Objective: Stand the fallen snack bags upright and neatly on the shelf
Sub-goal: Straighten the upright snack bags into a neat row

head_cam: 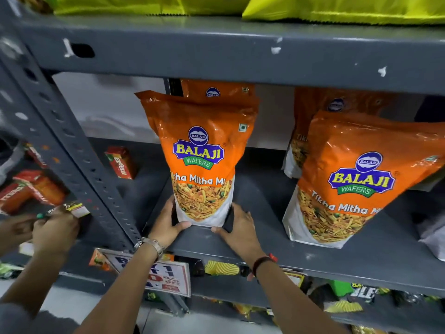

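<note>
Two bare hands at lower centre of the frame grip the base of one orange-and-white Balaji Wafers snack bag (pixel 201 165). Left hand (pixel 168 221), metal watch (pixel 150 247) on the wrist, presses the bag's lower left edge, thumb under the bottom corner, other fingers mostly hidden behind the bag. Right hand (pixel 237 227), dark thread band (pixel 263 261) on the wrist, fingers together and flat against the lower right edge, thumb on the grey metal shelf (pixel 265 249). Bag stands upright mid-frame, bottom on the shelf near the front lip.

Another person's hands (pixel 51 225) at lower left hold a small packet, beyond the perforated grey upright post (pixel 96 179). Printed offer sign (pixel 166 276) hangs below the shelf lip.

Right of frame: second identical orange bag (pixel 356 179), upright but tilted left, well apart from the held one. Behind each, another orange bag stands further back: one upper centre (pixel 216 89), one upper right (pixel 337 102). Small red carton (pixel 121 162) stands on the shelf at left. Yellow-green bags (pixel 337 8) on the shelf above.
</note>
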